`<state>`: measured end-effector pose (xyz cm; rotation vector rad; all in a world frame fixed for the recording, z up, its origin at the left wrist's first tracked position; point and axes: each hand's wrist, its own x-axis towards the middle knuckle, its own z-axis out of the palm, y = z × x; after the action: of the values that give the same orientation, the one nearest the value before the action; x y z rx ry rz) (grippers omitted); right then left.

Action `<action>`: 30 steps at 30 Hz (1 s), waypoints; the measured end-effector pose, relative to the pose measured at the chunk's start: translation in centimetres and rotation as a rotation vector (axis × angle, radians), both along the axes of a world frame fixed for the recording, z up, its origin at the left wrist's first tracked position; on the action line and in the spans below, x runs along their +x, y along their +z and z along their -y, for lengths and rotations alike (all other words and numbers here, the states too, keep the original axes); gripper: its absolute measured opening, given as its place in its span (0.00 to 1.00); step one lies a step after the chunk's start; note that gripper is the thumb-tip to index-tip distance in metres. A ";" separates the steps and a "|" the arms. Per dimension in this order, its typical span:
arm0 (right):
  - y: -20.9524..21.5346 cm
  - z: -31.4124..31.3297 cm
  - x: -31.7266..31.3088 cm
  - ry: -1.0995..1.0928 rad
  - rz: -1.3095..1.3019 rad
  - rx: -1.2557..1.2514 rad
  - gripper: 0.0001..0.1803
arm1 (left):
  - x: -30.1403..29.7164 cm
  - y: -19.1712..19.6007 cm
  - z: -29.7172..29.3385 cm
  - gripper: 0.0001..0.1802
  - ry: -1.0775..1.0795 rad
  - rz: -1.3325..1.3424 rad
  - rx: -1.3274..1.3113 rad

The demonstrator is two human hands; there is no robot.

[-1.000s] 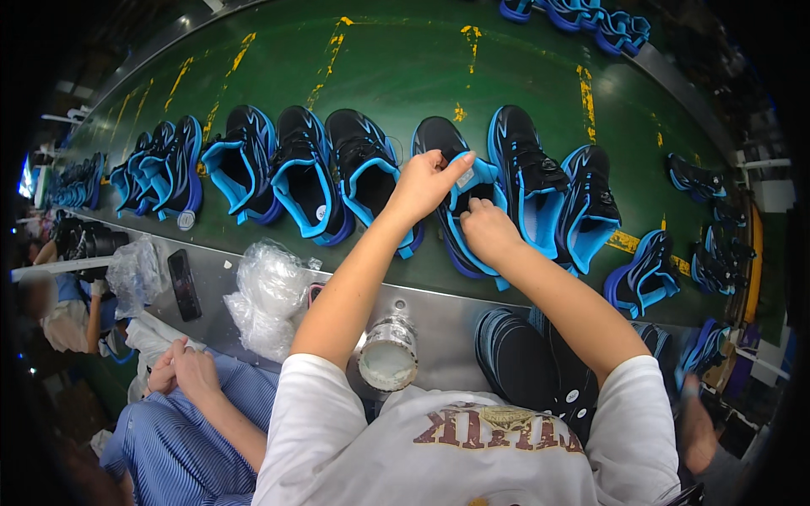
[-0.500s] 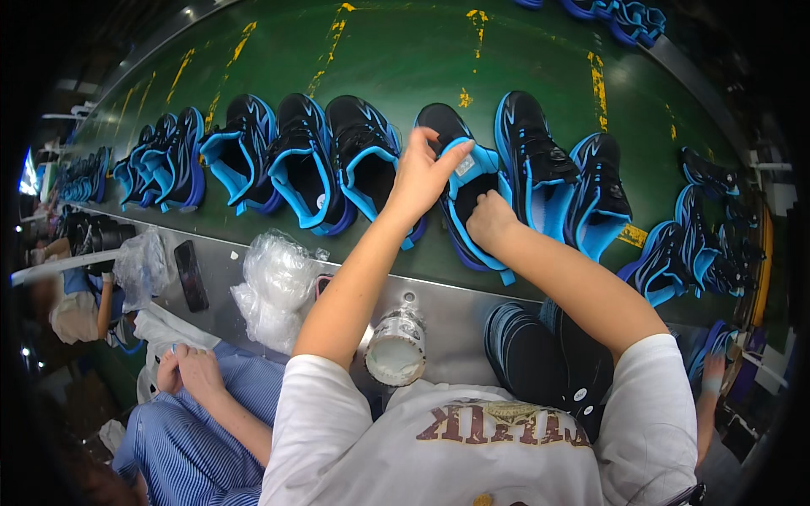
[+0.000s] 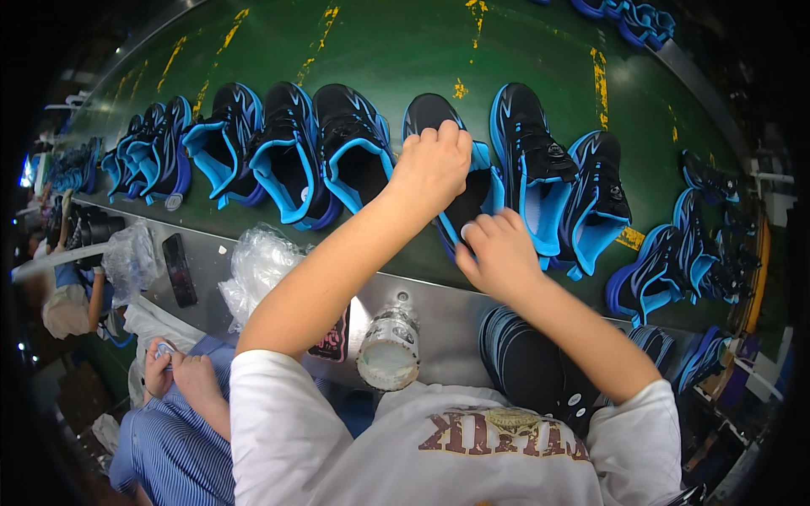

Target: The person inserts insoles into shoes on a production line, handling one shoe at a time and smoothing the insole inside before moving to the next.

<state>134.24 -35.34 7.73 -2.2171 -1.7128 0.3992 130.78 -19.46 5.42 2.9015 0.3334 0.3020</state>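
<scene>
both hands, left hand (image 3: 432, 166) and right hand (image 3: 498, 253), grip one black-and-blue shoe (image 3: 460, 169) among three neighbours.

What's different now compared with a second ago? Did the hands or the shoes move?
The row of shoes on the green belt has drifted right. Both hands stayed on the same shoe and went with it: the left hand, open a second ago, has closed its fingers on the collar, and the right hand has dropped to the near side. The jar, plastic bags and the neighbour's hands stayed put.

Black-blue shoe (image 3: 439, 118) — upright on green belt (image 3: 371, 51).
</scene>
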 end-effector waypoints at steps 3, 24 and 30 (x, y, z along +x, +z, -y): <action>1.2 4.0 -2.0 -0.050 -0.076 0.119 0.07 | -1.4 1.0 0.7 0.09 -0.040 0.056 0.135; 1.4 24.3 13.1 -1.521 -0.365 -0.017 0.54 | -0.3 1.6 -0.8 0.08 -0.092 -0.166 -0.131; 4.8 17.7 10.4 -0.989 -0.058 -0.436 0.49 | -1.2 4.8 0.6 0.08 0.107 0.065 -1.026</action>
<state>144.69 -53.06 12.49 -2.9551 -0.3490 0.5828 129.60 -20.08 10.23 1.8676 0.4591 0.1631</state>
